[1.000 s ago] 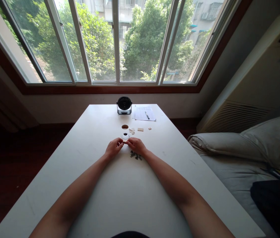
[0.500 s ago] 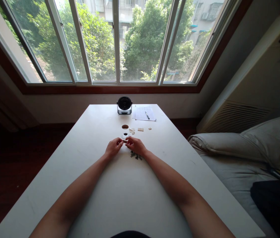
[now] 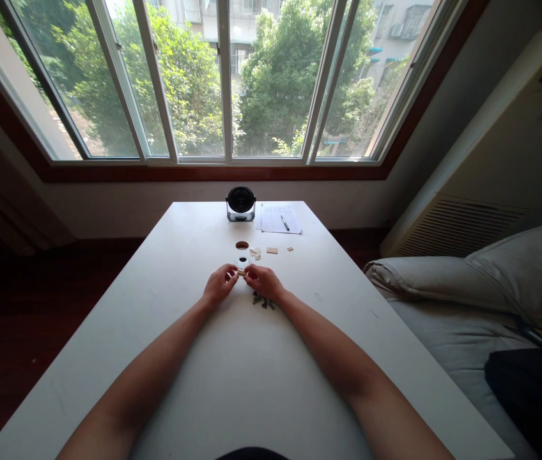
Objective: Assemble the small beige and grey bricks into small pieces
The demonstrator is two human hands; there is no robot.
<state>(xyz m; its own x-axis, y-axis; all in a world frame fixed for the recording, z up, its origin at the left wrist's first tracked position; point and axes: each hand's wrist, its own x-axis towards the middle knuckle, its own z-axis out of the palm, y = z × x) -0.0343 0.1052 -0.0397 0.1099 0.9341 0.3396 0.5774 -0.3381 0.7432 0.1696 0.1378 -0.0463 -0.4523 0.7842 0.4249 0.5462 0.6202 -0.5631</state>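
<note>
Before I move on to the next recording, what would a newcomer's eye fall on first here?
Probably the bright window across the top, with green trees behind it. Next come two bare arms stretched over the white table, the left hand and right hand holding a small piece between them. A round black device stands near the table's far edge.

Arms [image 3: 175,351] stretched forward, both hands [image 3: 222,282] pinching
</note>
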